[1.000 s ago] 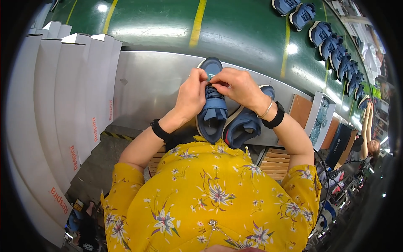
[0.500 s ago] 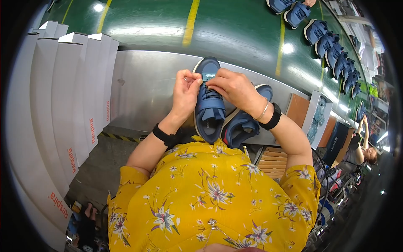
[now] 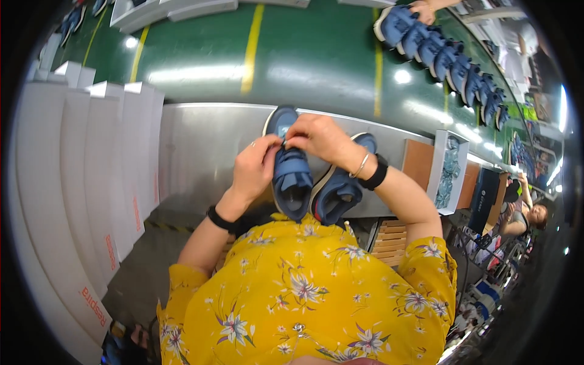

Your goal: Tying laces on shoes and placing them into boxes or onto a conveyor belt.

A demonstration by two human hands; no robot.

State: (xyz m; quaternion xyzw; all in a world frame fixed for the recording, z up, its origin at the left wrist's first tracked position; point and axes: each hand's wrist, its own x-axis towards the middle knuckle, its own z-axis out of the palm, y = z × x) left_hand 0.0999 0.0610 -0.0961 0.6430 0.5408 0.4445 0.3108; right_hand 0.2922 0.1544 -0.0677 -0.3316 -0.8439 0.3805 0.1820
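Note:
A blue sneaker (image 3: pixel 292 168) with a pale sole rim lies on the metal bench, its toe pointing away from me. Over its lacing, my left hand (image 3: pixel 253 165) is closed in a pinch on the shoelace. My right hand (image 3: pixel 323 141) pinches at the same spot from the other side, fingertips almost meeting the left ones. A small pale teal label (image 3: pixel 282 130) shows just beyond the fingers, partly covered. Beside this shoe, on the right, rests a second blue sneaker (image 3: pixel 333 196) with a red patch near its heel. The lace ends are hidden by my fingers.
White shoeboxes (image 3: pixel 91 176) stand stacked at my left. The metal bench (image 3: pixel 207 143) borders a green conveyor (image 3: pixel 316 67) carrying a row of blue sneakers (image 3: pixel 441 55), one touched by another person's hand (image 3: pixel 423 11). An open box with teal paper (image 3: pixel 450 170) lies at right.
My view has shifted, so bench and shoes appear lower and further left. My hands are closer together over the lacing. White boxes show at the belt's far side; the sneaker row has bunched up.

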